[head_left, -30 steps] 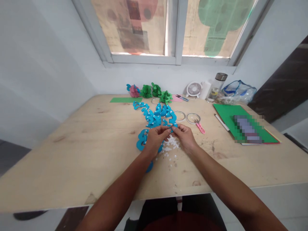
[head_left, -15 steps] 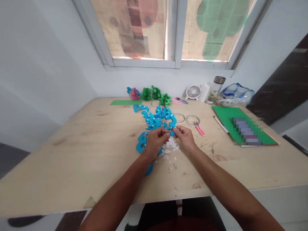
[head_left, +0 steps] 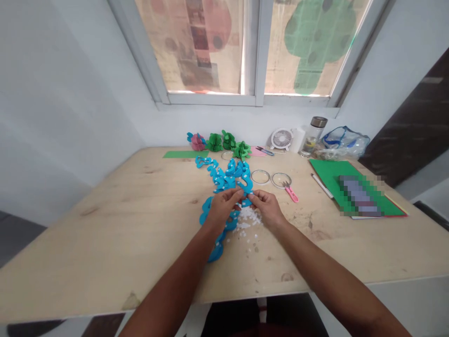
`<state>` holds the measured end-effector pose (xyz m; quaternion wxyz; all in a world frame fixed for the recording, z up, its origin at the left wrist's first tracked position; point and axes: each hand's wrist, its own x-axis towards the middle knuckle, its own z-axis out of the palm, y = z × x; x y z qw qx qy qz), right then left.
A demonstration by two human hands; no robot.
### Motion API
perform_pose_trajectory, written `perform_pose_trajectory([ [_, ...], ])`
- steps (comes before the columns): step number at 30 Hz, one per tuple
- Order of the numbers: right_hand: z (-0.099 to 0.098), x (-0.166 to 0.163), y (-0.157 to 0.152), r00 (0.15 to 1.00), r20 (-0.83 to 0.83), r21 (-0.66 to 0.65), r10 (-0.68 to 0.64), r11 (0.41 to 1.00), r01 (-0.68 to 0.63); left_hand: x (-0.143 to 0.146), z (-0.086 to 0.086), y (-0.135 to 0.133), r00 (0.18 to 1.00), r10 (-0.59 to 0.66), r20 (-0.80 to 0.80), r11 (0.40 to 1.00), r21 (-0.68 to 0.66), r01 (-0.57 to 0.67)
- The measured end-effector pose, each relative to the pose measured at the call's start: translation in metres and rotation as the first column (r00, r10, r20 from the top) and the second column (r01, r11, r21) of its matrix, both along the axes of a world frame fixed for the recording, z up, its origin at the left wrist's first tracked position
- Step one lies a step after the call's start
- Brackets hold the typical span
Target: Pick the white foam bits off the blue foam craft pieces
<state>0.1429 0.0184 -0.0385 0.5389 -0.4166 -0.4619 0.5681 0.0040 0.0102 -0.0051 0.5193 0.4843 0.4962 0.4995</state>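
My left hand (head_left: 222, 208) and my right hand (head_left: 269, 207) are close together over the middle of the table, both with pinched fingers. Between them they grip a curved blue paper cutout (head_left: 247, 184) bearing small white patches. Under and beside my left hand lie more blue paper cutouts (head_left: 216, 250), partly covered by it. Just beyond my hands is a cluster of similar blue paper pieces (head_left: 219, 180) dotted with white bits. Small white paper scraps (head_left: 249, 217) are scattered on the table below my fingers.
On the wooden table (head_left: 140, 224) lie two rolls of thin tape (head_left: 260, 177) and pink-handled snips (head_left: 292, 194). Green paper sheets (head_left: 326, 171) and a white pen (head_left: 322, 186) are at right. Folded paper flowers (head_left: 214, 142), a small fan (head_left: 281, 139) and a bottle (head_left: 312, 135) stand along the wall.
The held blue cutout has shifted slightly left and turned between my fingers, still held by both hands. The whole view has tilted up a little.
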Motion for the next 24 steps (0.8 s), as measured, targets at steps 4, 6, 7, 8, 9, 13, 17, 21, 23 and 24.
perform_pose_trajectory([
  [4, -0.0015, -0.0019, -0.0017, 0.997, 0.069, 0.042, 0.024, 0.999, -0.027, 0.0028, -0.0031, -0.0009, 0.996, 0.084, 0.003, 0.996, -0.015, -0.084],
  [6, -0.0028, -0.0018, -0.0018, 0.994, 0.102, 0.058, 0.041, 0.997, -0.047, 0.0034, -0.0041, -0.0017, 0.994, 0.110, 0.001, 0.994, -0.027, -0.110],
  [7, -0.0034, -0.0016, -0.0017, 0.992, 0.116, 0.063, 0.049, 0.996, -0.057, 0.0034, -0.0046, -0.0018, 0.993, 0.116, 0.002, 0.993, -0.027, -0.116],
  [8, -0.0039, -0.0013, -0.0017, 0.990, 0.130, 0.064, 0.057, 0.996, -0.066, 0.0030, -0.0051, -0.0016, 0.993, 0.119, 0.003, 0.993, -0.023, -0.118],
  [9, -0.0042, -0.0010, -0.0017, 0.988, 0.139, 0.063, 0.065, 0.995, -0.074, 0.0025, -0.0056, -0.0013, 0.993, 0.120, 0.005, 0.993, -0.014, -0.120],
  [13, -0.0044, 0.0005, -0.0016, 0.987, 0.145, 0.073, 0.070, 0.994, -0.081, -0.0002, -0.0080, 0.0010, 0.993, 0.117, 0.017, 0.993, 0.022, -0.117],
  [17, -0.0033, 0.0015, -0.0011, 0.988, 0.156, 0.077, 0.022, 0.996, -0.035, -0.0009, -0.0095, 0.0013, 0.994, 0.107, 0.023, 0.994, 0.016, -0.107],
  [21, -0.0001, 0.0012, -0.0014, 0.987, 0.158, 0.082, -0.006, 0.997, -0.007, 0.0002, -0.0083, 0.0003, 0.994, 0.099, 0.037, 0.995, -0.018, -0.098],
  [23, 0.0007, 0.0007, -0.0017, 0.987, 0.163, 0.083, -0.010, 0.997, -0.003, 0.0009, -0.0071, 0.0002, 0.994, 0.082, 0.066, 0.996, -0.036, -0.080],
  [24, 0.0006, 0.0005, -0.0018, 0.986, 0.164, 0.082, -0.009, 0.997, -0.004, 0.0014, -0.0065, 0.0002, 0.994, 0.076, 0.080, 0.996, -0.044, -0.073],
])
